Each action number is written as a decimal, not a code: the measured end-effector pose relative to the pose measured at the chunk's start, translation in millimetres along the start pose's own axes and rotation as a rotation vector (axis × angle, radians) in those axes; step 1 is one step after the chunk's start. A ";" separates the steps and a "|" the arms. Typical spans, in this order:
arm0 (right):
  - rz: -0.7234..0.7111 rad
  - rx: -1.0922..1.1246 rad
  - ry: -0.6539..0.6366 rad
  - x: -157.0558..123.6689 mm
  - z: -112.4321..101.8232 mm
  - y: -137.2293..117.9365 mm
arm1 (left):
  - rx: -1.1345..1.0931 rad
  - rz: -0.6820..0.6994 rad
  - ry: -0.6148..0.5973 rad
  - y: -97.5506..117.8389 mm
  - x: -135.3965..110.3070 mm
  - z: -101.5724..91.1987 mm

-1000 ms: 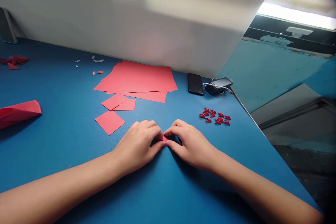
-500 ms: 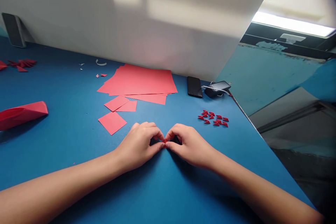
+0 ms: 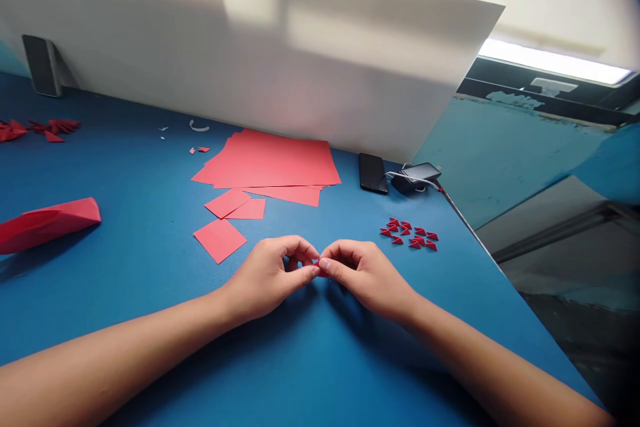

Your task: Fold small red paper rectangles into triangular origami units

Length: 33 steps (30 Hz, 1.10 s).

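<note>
Pinching a tiny folded red paper piece [image 3: 319,264] tightly between left hand [image 3: 270,277] and right hand [image 3: 367,277], small red paper triangles [image 3: 407,233] at two o'clock, flat red paper square [image 3: 220,240] at ten o'clock.

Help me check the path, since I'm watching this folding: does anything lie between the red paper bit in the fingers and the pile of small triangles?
Nothing visible does. The tiny red paper piece, pinched between left hand and right hand, has only that right hand and blue tabletop between it and the small red triangles.
</note>
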State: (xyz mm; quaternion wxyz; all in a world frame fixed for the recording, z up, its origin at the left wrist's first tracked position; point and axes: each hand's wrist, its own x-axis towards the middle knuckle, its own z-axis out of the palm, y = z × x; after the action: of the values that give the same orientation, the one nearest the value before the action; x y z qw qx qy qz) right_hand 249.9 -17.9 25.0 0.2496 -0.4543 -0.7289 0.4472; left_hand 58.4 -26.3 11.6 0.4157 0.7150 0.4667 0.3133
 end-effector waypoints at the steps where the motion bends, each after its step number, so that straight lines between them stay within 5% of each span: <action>1: -0.015 0.006 -0.001 -0.5 0.7 0.4 | -0.014 0.009 0.009 -1.5 -0.2 0.9; 5: -0.066 -0.018 0.047 -4.8 6.6 1.1 | -0.014 0.047 0.033 -3.4 -2.0 3.9; 11: -0.078 0.023 0.191 -8.5 16.0 1.6 | 0.273 0.142 -0.042 1.2 -6.0 4.8; 33: -0.022 0.208 0.174 4.6 17.9 -0.9 | -0.024 0.099 -0.092 0.1 4.1 -17.0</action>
State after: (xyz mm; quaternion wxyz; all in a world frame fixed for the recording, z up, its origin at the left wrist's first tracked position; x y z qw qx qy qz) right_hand 233.5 -21.6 17.1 0.3622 -0.4551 -0.6593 0.4765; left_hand 45.7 -17.4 19.7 0.4294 0.7458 0.4074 0.3057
